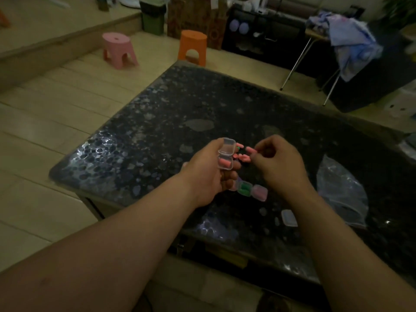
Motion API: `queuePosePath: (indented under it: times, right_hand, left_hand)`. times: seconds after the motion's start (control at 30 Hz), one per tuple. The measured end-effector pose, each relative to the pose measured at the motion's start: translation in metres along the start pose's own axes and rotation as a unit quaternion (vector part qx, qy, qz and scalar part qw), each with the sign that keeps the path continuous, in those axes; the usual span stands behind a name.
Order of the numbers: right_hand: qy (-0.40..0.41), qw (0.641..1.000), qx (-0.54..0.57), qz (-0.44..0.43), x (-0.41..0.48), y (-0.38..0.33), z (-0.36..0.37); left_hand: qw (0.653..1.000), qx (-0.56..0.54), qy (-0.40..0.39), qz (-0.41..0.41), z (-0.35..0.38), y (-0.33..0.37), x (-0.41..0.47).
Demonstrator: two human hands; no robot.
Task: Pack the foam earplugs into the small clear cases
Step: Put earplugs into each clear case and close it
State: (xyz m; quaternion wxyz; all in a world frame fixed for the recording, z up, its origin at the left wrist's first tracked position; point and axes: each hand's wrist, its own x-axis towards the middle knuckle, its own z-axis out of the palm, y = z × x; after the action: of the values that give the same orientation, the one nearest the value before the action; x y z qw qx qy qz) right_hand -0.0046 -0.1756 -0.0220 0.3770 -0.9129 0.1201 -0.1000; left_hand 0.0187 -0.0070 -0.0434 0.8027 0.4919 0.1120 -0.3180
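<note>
Gripping an open clear case, the left hand is held above the dark table; one pink earplug is seen in the lower half. Another earplug is pinched in the curled fingers of the right hand, just beside the case. Loose earplugs are scattered between the hands, filled cases are lined up nearer, and a plastic bag is laid at the right.
</note>
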Motion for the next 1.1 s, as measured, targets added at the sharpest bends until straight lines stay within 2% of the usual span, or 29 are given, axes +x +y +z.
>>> queuePosePath:
  times: [0.1, 0.2, 0.43, 0.73, 0.93, 1.1]
  right_hand:
    - [-0.024, 0.998, 0.031, -0.05, -0.012, -0.019, -0.009]
    - [-0.063, 0.994, -0.022, -0.088, -0.019, -0.027, -0.008]
    - [-0.08, 0.981, -0.122, -0.125, -0.019, -0.022, 0.0]
    - [-0.097, 0.983, -0.087, -0.131, -0.02, -0.02, 0.001]
    - [-0.061, 0.991, -0.037, -0.109, -0.02, -0.02, 0.002]
    - [-0.044, 0.991, -0.039, -0.12, -0.021, -0.02, -0.002]
  left_hand:
    - [1.0, 0.005, -0.026, -0.011, 0.003, -0.001, -0.002]
    - [0.999, 0.017, -0.036, -0.011, 0.005, -0.005, -0.004]
    - [0.999, 0.012, -0.047, -0.01, 0.005, -0.008, -0.002]
    - [0.998, 0.002, -0.059, -0.008, 0.002, -0.008, 0.004]
    - [0.998, 0.012, -0.054, -0.006, 0.002, -0.008, 0.004]
    - [0.997, 0.033, -0.064, -0.007, -0.001, -0.004, 0.003]
